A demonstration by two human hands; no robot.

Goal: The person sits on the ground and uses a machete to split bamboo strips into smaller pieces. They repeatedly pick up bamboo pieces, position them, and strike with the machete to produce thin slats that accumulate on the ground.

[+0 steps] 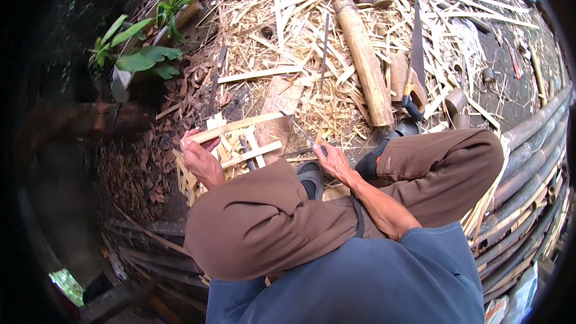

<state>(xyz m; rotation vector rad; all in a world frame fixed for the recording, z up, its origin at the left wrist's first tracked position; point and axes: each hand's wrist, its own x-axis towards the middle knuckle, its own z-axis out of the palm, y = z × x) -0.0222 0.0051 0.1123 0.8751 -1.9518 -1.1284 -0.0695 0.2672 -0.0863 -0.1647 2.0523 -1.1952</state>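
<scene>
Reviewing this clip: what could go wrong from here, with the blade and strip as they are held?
1. The right hand holds a thin knife whose tip sits close to the bamboo strip gripped by the left hand; a slip might reach those fingers.
2. A handsaw lies bare among shavings near the person's dark shoe; stepping there might cut.
3. Loose bamboo shavings cover the ground, so footing looks unsure.

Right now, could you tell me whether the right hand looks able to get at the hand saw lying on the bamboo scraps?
Probably yes. The right hand holds a thin blade, but the hand saw lies in the open just ahead, with nothing on it, beside the thick bamboo pole.
</scene>
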